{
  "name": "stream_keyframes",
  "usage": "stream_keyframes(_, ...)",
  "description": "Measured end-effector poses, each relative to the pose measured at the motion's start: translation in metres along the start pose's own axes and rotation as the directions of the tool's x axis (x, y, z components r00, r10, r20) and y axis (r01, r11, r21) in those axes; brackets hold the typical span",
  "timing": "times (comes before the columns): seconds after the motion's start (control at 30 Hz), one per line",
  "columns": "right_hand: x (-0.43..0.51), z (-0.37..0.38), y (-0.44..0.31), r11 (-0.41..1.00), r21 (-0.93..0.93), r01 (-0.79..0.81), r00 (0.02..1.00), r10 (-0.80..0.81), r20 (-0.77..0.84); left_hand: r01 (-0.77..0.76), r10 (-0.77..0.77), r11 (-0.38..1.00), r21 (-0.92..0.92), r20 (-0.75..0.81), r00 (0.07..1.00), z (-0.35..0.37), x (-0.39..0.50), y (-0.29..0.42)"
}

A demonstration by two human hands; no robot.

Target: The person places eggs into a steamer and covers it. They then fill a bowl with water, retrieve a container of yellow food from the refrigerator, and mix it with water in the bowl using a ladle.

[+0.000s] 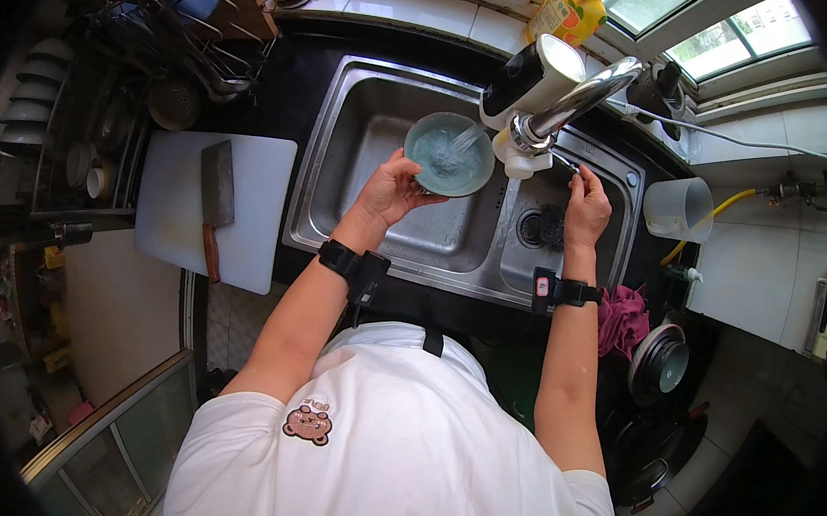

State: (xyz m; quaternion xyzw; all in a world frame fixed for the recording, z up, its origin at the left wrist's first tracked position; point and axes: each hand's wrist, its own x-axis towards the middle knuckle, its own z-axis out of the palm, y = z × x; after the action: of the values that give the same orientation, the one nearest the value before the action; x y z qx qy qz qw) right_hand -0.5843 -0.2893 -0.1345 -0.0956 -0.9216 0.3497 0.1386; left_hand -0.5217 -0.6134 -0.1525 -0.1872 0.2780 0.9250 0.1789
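My left hand grips the rim of a pale blue-green bowl over the large basin of a stainless steel double sink. A stream of water runs into the bowl from the white tap filter unit fixed on the chrome faucet. With finger and thumb, my right hand holds a small lever on the filter's right side. Below that hand, the smaller basin shows a drain with a dark mesh-like thing beside it.
On the left a white cutting board bears a cleaver. Behind it stands a rack of utensils. To the right are a translucent plastic jug, a magenta cloth and stacked bowls. A yellow bottle stands by the window.
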Motion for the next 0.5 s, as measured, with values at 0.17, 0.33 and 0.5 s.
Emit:
stream_keyframes(0.17, -0.0009, 0.0008, 0.0015, 1.0, 0.018, -0.001, 1.0, 0.001, -0.004, 0.003, -0.003, 1.0, -0.007, -0.001, 1.0, 0.0003, 0.0009, -0.0002)
stream_keyframes(0.33, -0.0009, 0.0006, 0.0027, 1.0, 0.013, -0.004, 1.0, 0.004, 0.007, -0.005, 0.005, 1.0, 0.006, -0.013, 1.0, -0.0014, 0.0012, -0.0014)
stream_keyframes(0.5, -0.0014, 0.0005, 0.0033, 1.0, 0.015, -0.008, 1.0, 0.008, 0.01, 0.01, -0.01, 1.0, 0.006, -0.032, 0.999, -0.0058, 0.0034, -0.0036)
